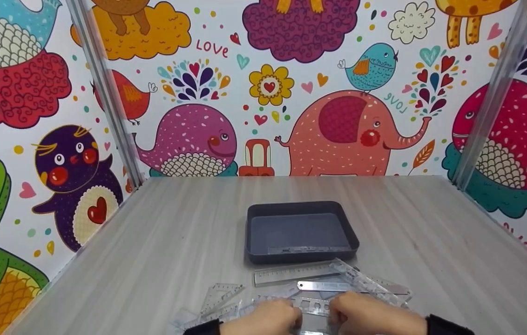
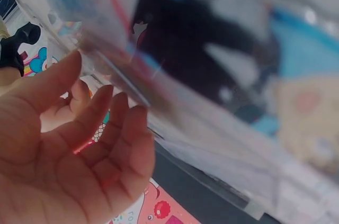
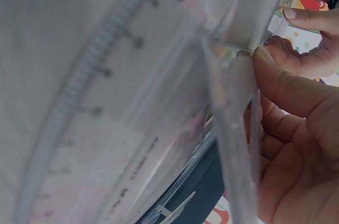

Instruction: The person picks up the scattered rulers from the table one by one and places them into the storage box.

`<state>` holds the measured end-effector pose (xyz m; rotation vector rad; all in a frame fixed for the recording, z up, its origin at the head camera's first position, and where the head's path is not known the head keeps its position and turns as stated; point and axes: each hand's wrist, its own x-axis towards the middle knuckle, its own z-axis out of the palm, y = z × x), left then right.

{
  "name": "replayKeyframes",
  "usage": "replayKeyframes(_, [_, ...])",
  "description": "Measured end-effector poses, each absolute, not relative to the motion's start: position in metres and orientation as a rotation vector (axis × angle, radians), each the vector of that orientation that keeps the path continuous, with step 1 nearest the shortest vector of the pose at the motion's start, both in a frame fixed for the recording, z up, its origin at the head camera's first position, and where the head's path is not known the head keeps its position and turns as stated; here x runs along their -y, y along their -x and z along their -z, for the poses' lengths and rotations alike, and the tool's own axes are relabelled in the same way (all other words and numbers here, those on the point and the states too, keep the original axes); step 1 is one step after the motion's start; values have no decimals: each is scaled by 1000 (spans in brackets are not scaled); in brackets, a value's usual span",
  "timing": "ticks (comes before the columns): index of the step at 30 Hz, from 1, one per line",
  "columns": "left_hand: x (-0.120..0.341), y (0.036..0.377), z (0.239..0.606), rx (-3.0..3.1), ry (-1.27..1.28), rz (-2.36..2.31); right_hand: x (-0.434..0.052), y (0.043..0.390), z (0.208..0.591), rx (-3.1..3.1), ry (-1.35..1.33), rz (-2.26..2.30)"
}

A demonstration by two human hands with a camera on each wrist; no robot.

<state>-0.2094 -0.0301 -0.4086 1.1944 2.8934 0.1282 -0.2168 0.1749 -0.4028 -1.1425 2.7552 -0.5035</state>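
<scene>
A pile of several clear plastic rulers (image 1: 291, 273) and one metal ruler (image 1: 333, 285) lies at the table's near edge. Both hands rest on the pile, side by side, over a clear stencil ruler (image 1: 314, 306). My left hand (image 1: 287, 316) touches it with loosely bent fingers (image 2: 114, 123); no grip shows in the left wrist view, where the clear plastic (image 2: 212, 134) fills the frame. In the right wrist view my right hand (image 3: 265, 75) pinches the edge of a clear ruler (image 3: 228, 102) between thumb and fingers. Behind the pile stands a dark grey tray (image 1: 255, 232) with one clear ruler (image 1: 307, 250) inside.
A clear set square (image 1: 219, 295) lies at the left of the pile. The grey wood-grain table (image 1: 175, 232) is walled by cartoon-printed panels on three sides, with metal posts (image 1: 105, 93) at the back corners.
</scene>
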Motion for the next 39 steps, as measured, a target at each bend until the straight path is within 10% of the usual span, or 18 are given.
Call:
replayKeyframes(29, [32,210,408,-2942,-1393,12,-162,253,332,-3140,968,475])
replayKeyframes(39, [31,212,407,-2915,-1437,103,-143,312,353,-3617,1436,66])
